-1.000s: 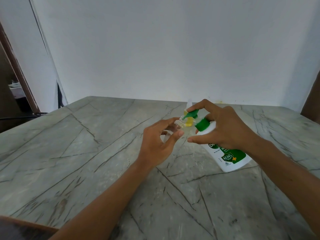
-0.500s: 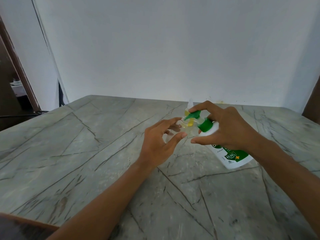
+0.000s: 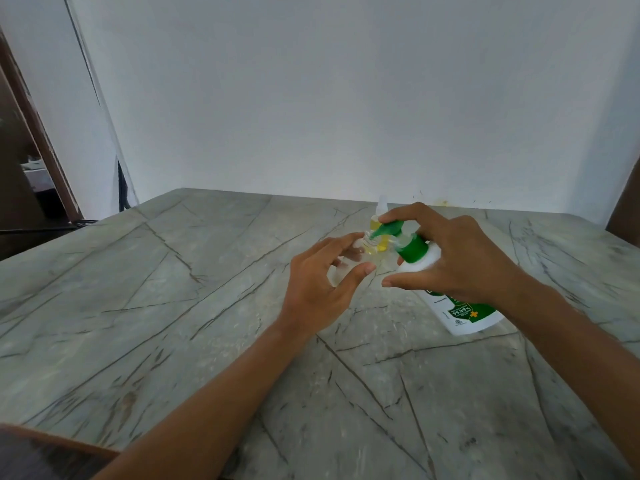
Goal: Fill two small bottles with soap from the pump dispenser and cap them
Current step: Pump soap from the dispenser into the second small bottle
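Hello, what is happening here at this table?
A person is filling a small clear bottle with soap. The right hand holds the tilted pump dispenser with its green nozzle at the bottle mouth. The left hand steadies that bottle. A second bottle, holding yellow liquid and capped, stands behind on the marble table.

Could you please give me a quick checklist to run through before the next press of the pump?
1. Spout over the mouth of the clear bottle: ok, the green pump head points at its neck.
2. Left hand steadies that bottle: ok, a loose grip with fingers around it.
3. Right hand on the dispenser: ok, index finger on the pump head, dispenser tilted with its base on the table.
4. Fill level of the held bottle: cannot tell, it is clear and partly hidden.
5. Second bottle filled and capped: ok, yellow liquid, cap on, standing behind.
6. Cap for the held bottle within reach: cannot tell, none visible.
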Motion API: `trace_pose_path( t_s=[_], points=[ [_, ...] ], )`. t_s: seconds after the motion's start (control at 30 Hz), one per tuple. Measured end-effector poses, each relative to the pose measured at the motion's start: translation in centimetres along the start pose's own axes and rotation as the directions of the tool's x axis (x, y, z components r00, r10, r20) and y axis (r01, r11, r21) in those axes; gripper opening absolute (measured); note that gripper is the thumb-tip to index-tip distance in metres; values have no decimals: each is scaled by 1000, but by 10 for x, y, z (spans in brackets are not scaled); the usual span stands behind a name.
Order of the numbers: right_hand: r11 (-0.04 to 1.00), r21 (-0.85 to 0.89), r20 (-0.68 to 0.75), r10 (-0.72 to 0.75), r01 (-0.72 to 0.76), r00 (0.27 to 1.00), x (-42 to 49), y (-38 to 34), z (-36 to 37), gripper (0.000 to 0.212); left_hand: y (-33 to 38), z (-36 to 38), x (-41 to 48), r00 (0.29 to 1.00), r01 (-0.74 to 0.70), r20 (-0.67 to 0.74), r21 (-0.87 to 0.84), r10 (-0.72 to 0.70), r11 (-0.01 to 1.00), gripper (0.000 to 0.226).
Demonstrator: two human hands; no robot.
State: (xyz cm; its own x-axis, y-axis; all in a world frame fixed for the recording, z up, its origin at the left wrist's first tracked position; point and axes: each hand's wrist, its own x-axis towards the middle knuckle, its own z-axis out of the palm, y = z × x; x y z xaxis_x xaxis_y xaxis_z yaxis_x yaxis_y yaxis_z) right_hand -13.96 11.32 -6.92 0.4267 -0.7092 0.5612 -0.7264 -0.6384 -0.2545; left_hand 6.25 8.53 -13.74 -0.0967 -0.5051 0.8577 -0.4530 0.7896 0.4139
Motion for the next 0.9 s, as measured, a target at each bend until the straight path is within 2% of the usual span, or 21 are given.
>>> trace_pose_path(
  t_s=[0.27,0.47,0.67,0.9],
  points=[
    [998,69,-47,14,-10,999,-1,3,1,67,0,1,-1,999,-28,29,36,27,999,44],
    [1000,12,-14,-18,18,1000,-1,0,2,77,2,1,-1,999,40,6,-34,-39,999,47],
    [1000,25,-32,-17,18,999,0,1,2,74,4,2,0,994,105,27,-60,-103,993,49],
    [995,100,-65,0,6,998,-3,4,1,65,5,4,-3,998,48,39,-53,-46,997,46]
  ],
)
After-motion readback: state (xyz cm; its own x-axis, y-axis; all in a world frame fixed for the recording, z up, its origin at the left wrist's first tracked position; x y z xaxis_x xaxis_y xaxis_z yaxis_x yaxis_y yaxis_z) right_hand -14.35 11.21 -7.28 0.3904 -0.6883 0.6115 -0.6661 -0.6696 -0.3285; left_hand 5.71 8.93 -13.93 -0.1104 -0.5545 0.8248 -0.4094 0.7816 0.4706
